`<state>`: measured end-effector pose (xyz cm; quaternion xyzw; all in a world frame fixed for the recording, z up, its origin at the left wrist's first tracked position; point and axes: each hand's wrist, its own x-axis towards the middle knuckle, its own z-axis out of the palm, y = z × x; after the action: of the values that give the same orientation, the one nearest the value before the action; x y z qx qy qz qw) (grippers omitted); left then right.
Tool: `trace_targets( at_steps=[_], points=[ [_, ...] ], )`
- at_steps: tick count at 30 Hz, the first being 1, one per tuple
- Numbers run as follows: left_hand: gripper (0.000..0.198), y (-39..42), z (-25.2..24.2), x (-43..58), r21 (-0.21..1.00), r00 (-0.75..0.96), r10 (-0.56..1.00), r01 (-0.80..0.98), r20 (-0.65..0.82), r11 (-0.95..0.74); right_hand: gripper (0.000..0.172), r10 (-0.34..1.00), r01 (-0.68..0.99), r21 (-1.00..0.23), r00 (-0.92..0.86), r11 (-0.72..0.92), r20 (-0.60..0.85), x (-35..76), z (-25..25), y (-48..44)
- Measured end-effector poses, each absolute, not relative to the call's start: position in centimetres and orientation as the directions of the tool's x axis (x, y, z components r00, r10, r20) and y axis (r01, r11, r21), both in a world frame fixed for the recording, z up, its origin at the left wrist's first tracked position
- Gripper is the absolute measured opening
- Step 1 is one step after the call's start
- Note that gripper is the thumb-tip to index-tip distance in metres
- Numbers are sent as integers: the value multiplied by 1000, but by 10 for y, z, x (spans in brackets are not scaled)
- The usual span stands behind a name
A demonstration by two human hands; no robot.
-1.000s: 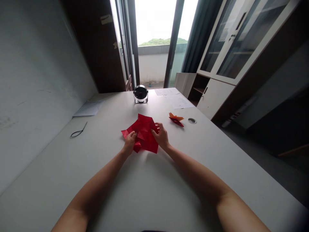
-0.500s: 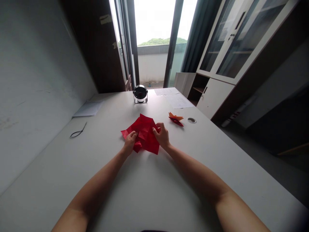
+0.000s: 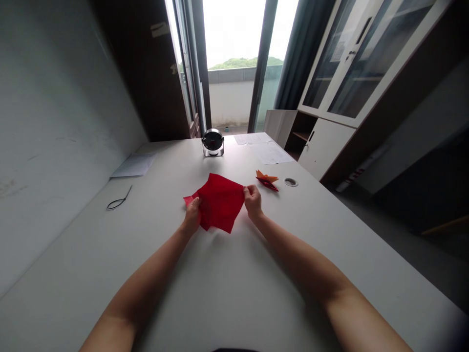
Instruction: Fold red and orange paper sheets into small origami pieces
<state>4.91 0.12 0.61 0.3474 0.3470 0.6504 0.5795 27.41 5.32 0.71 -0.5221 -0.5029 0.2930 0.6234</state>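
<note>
Red folding paper is stretched between both hands, just over the white table. My left hand pinches its left side, thumb on top, where smaller folded parts stick out to the left. At the right corner my right hand is closed on the sheet, fingertips pressed together. The paper's larger face looks fairly flat, and its underside is hidden. Right of my right hand lie folded paper pieces, one orange and one dark red, touching each other.
A round black device on a metal stand stands at the table's far side. White papers lie far right, and more sheets lie by the left wall. A black cable tie loop rests at left. A round cable hole is at right.
My right hand has moved a little right and pulled the red paper's right part outward. The creased middle that showed before is now covered by a smoother, spread face.
</note>
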Motion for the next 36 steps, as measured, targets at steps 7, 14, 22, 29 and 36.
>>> trace_targets(
  at_steps=[7,14,22,29,36],
  points=[
    [23,-2,11,46,878,-92,995,-473,31,-71,39,975,-108,-972,101,210,199,262,16,42],
    [27,-3,13,51,932,-71,996,-354,54,-76,52,985,6,-989,90,150,150,261,9,45],
    [28,-10,15,49,958,-239,928,53,286,-281,33,945,100,-968,214,232,249,264,0,50],
    [25,-12,7,52,980,-156,969,88,193,-181,26,913,158,-942,244,296,328,265,10,44],
    [20,-1,-2,45,967,-252,934,97,254,-237,24,904,213,-927,238,308,355,265,15,41]
  ],
)
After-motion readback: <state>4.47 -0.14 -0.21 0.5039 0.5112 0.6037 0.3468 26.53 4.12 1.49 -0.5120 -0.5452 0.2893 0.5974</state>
